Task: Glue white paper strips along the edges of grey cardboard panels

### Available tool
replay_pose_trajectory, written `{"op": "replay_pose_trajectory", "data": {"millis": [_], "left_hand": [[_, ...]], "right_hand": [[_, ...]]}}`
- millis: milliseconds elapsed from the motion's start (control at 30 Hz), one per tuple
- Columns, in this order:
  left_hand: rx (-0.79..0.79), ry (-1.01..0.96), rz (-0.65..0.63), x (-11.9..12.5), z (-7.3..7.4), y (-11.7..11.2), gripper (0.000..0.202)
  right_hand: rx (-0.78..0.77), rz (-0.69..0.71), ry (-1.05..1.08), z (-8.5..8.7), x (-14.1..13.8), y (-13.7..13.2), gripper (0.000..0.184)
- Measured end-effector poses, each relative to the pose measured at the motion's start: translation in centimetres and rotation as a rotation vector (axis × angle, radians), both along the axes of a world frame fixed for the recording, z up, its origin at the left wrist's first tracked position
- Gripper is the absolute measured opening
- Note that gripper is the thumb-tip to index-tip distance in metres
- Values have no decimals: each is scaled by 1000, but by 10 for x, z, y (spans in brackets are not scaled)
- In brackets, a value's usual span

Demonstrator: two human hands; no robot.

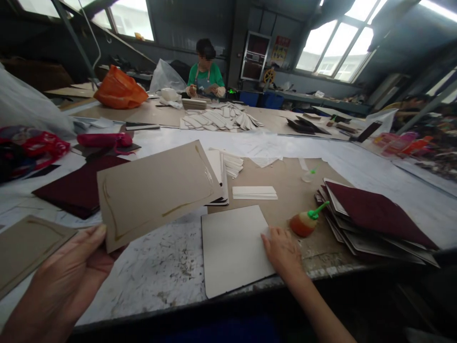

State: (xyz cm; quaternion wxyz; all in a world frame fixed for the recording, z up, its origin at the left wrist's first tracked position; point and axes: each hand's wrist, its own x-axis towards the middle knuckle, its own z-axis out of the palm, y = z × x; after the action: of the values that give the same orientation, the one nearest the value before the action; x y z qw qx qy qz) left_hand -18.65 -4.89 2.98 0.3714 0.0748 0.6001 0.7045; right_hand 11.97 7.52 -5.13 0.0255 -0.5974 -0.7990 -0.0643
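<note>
My left hand [76,267] pinches the lower left corner of a grey cardboard sheet [157,190], held raised and tilted above the table. Brownish streaks that look like glue run along the edges of its visible face. My right hand [283,250] rests on the right edge of a pale board [233,252] lying at the table's front edge; its fingers are bent, and I see nothing gripped in them. Just beyond that hand stands a squeeze bottle [303,224] with a green nozzle and orange-brown contents. Another streaked cardboard sheet [30,250] lies at the left, partly behind my left hand.
Maroon-covered boards [382,214] are stacked at the right, with maroon sheets [78,186] at the left. White strips [254,192] lie mid-table. Across the table, a person in green [206,76] sits behind a heap of pale pieces [223,118]. An orange bag [120,89] stands far left.
</note>
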Motion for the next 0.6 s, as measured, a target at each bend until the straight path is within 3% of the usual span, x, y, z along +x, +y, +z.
{"op": "replay_pose_trajectory", "data": {"millis": [67,167,367,467,600], "left_hand": [[28,-7,-8,2,-10,1,20],[63,31,-4,7,-15,4,21],[78,120,35,19,-4,-1,26],[70,150,69,17,-4,-9,28],[36,224,77,8,-8,-17,23]], "right_hand": [[18,-1,-33,-13,20,-2,21],[49,12,-10,-23,28,-4,20],[-58,-35,113,-25,30,-2,28],[-114,-32,140,-21,38,-3,27],[-105,-9,70,0,29,14,25]]}}
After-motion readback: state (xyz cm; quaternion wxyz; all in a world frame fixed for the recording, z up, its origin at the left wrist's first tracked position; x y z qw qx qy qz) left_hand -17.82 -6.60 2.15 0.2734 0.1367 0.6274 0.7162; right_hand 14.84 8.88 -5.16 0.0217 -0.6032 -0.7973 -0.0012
